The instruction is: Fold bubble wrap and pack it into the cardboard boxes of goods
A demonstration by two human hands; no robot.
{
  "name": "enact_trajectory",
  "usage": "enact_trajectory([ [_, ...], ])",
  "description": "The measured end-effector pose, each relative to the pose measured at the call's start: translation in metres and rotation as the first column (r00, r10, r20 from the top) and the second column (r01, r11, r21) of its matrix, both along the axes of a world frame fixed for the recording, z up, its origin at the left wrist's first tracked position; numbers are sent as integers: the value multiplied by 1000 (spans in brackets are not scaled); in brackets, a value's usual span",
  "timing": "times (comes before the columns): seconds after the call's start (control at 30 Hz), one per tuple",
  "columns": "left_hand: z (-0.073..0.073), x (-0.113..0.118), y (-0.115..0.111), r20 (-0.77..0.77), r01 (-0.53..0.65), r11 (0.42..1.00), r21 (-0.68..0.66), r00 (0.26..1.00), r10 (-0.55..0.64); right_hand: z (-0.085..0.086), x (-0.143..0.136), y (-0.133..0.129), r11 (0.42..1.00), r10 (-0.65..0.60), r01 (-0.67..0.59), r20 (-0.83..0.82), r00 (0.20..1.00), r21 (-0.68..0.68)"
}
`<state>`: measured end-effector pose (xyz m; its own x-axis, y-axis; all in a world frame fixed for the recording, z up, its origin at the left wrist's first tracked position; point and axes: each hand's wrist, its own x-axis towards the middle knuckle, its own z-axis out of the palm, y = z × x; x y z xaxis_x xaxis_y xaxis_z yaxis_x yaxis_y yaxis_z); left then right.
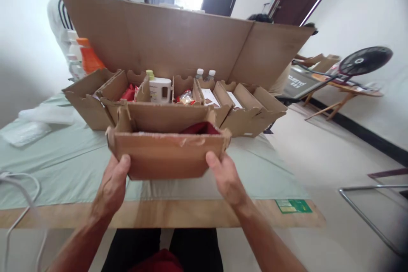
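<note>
1. The left hand [112, 187] grips the lower left corner of a small open brown cardboard box [165, 153], thumb pressed on the front wall and the other fingers curled underneath, out of sight.
2. The right hand [227, 178] holds the lower right corner of the same box in the same way: thumb on the front face, the rest of the fingers tucked below.
3. The box is lifted clear of the pale green cloth [63, 165] that covers the wooden table [159, 214], and hangs just above the table's near half, tilted a little toward the camera.
4. Inside it a dark red item [200, 128] shows over the front wall (what it is cannot be told from here).
5. Just behind the held box stands a row of open brown cardboard trays [248, 114], holding a white jug with a yellow-green cap [159, 87], red packets [129, 92] and two small clear bottles with white caps [204, 74].
6. A tall flat cardboard sheet [178, 42] stands upright behind the trays.
7. An orange bottle [89, 57] stands at the far left of the table, near a person in a white striped sleeve [59, 17].
8. A black fan [363, 60] is off to the right, well apart from the table.
</note>
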<state>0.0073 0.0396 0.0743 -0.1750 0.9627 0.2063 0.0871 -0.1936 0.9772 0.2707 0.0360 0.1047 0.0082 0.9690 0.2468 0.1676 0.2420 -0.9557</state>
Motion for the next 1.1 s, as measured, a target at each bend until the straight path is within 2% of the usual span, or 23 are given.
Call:
enact_trajectory([
  [0.07, 31, 16, 20, 30, 23, 994, 103, 999, -26, 15, 7, 16, 992, -73, 80, -73, 995, 97],
  [0.13, 47, 44, 34, 104, 148, 969, 197, 980, -171, 26, 25, 16, 956, -196, 222, -144, 970, 191],
  [0.2, 47, 68, 33, 113, 304, 912, 275, 932, -345, 30, 39, -2, 889, -344, 388, -206, 916, 243],
  [0.27, 34, 74, 17, 107, 373, 900, 227, 909, -403, 25, 40, -29, 827, -458, 512, -249, 853, 233],
  [0.3, 25, 69, 7, 115, 362, 917, 168, 916, -383, 20, 34, -41, 824, -478, 528, -249, 842, 206],
  [0.33, 18, 58, -2, 132, 316, 943, 104, 935, -328, 15, 24, -48, 845, -465, 507, -236, 853, 171],
  [0.4, 14, 28, -12, 128, 182, 983, 28, 975, -184, 7, -3, -46, 920, -350, 376, -203, 915, 111],
  [0.47, 26, 3, -9, 24, 25, 997, 77, 999, -27, 9, -25, -25, 969, -194, 220, -208, 959, 110],
  [0.53, 48, -3, 3, -21, -31, 984, 173, 999, 35, 19, -32, 1, 968, -134, 184, -265, 955, 171],
  [0.6, 64, 12, 13, 15, 51, 967, 250, 998, -56, 31, -23, 15, 937, -184, 266, -326, 927, 226],
  [0.63, 66, 23, 16, 39, 115, 955, 275, 991, -130, 34, -15, 16, 910, -238, 334, -353, 905, 244],
  [0.67, 63, 36, 16, 59, 179, 942, 285, 977, -203, 35, -7, 13, 880, -295, 402, -373, 880, 252],
  [0.73, 46, 54, 9, 94, 254, 934, 252, 954, -285, 27, 6, 2, 838, -381, 492, -394, 837, 236],
  [0.8, 22, 58, -4, 129, 221, 958, 181, 961, -246, 10, 8, -6, 857, -396, 485, -380, 836, 174],
  [0.87, -1, 47, -17, 154, 110, 988, 108, 980, -126, -12, -1, -2, 923, -323, 374, -341, 883, 94],
  [0.93, -15, 30, -26, 164, -12, 999, 49, 986, 4, -31, -18, 15, 975, -196, 217, -303, 933, 39],
  [1.03, -22, 14, -32, 166, -162, 987, -20, 972, 163, -46, -43, 55, 998, -26, 39, -239, 971, 48],
  [1.1, -25, 15, -36, 200, -209, 977, -49, 956, 214, -47, -57, 80, 997, 26, -13, -163, 986, 79],
])
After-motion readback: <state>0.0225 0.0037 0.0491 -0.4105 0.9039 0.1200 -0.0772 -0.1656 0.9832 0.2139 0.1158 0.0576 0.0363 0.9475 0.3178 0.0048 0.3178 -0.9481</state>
